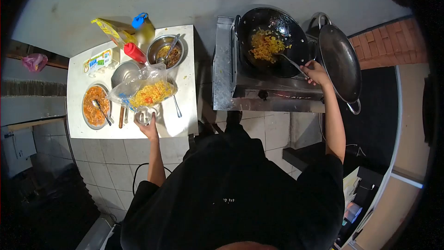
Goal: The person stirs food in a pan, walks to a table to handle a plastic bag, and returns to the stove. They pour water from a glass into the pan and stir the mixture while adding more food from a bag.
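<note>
My right hand (pixel 316 73) is closed round the handle of a metal spoon (pixel 291 62). The spoon's far end dips into orange-yellow food (pixel 266 46) in a black wok (pixel 252 21) on the stove. My left hand (pixel 149 128) grips a small clear glass (pixel 144 118) at the white table's front edge. Just beyond that glass lies a clear plastic bag (pixel 155 93) of yellow food, with a fork (pixel 177 106) to its right. Whether the glass holds anything I cannot make out.
On the white table (pixel 185 81) are a steel bowl (pixel 181 48) with a spoon, a bowl of orange food (pixel 85 106), a red bottle (pixel 134 52), a blue-capped bottle (pixel 144 32) and an egg carton (pixel 99 61). A second pan (pixel 341 62) stands right of the stove (pixel 224 78).
</note>
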The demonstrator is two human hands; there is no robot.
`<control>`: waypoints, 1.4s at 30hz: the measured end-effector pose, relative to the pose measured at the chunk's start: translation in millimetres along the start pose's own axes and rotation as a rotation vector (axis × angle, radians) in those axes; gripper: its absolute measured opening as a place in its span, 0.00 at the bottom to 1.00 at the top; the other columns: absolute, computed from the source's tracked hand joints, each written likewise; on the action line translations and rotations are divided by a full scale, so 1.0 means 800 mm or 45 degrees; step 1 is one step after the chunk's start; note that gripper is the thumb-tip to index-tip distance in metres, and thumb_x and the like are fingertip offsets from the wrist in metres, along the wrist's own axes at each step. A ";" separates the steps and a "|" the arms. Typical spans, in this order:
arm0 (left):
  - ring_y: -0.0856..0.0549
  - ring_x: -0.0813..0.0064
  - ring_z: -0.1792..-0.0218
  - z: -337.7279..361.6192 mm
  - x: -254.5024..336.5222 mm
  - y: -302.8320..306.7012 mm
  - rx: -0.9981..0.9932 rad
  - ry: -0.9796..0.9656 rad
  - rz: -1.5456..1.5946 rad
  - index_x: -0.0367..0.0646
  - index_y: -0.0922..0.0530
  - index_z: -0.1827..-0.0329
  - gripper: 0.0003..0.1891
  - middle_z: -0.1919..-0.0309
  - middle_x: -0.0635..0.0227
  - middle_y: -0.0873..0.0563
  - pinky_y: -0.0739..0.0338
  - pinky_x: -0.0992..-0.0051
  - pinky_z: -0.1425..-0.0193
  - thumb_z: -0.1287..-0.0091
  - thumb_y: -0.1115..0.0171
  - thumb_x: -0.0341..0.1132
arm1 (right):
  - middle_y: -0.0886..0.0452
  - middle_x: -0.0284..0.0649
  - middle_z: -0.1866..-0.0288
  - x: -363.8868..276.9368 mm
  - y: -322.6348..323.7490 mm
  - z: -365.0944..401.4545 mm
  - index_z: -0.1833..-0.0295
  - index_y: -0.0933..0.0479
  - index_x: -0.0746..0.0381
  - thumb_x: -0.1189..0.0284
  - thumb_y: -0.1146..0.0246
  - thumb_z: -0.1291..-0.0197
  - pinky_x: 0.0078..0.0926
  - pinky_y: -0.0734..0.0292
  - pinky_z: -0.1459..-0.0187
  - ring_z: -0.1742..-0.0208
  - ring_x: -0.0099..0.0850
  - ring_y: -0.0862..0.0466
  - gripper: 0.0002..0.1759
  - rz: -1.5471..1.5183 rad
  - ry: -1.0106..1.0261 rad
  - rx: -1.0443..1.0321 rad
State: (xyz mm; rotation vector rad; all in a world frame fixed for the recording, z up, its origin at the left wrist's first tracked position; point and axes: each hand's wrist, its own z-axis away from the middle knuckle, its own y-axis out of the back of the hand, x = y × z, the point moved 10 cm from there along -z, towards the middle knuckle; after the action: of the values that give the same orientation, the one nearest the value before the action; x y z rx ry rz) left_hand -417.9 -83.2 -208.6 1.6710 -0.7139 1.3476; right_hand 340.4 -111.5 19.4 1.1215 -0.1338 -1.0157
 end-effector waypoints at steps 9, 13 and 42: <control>0.27 0.62 0.34 -0.001 -0.011 -0.004 0.028 -0.018 -0.007 0.36 0.39 0.28 0.45 0.34 0.53 0.27 0.32 0.63 0.28 0.45 0.18 0.31 | 0.31 0.31 0.78 -0.042 -0.035 -0.061 0.59 0.25 0.67 0.66 0.35 0.32 0.21 0.44 0.87 0.84 0.20 0.35 0.14 -0.253 -0.083 -0.500; 0.31 0.56 0.33 0.017 0.009 0.002 0.142 -0.050 -0.312 0.34 0.40 0.29 0.45 0.33 0.49 0.32 0.38 0.56 0.26 0.41 0.20 0.41 | 0.15 0.53 0.64 -0.123 0.033 -0.047 0.56 0.21 0.69 0.67 0.37 0.34 0.43 0.17 0.64 0.64 0.47 0.11 0.14 0.808 0.798 0.300; 0.15 0.67 0.52 0.060 0.442 -0.431 -0.537 -0.613 0.018 0.38 0.19 0.43 0.12 0.51 0.60 0.15 0.22 0.71 0.45 0.26 0.42 0.29 | 0.15 0.53 0.67 -0.152 0.043 0.084 0.48 0.23 0.67 0.75 0.41 0.37 0.47 0.15 0.62 0.63 0.51 0.11 0.13 0.847 1.101 0.181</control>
State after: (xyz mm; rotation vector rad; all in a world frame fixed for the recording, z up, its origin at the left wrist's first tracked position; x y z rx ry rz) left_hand -14.7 65.5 39.0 1.6456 -1.1961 0.7280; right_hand 254.9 -66.5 124.4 1.4229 0.1188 0.1082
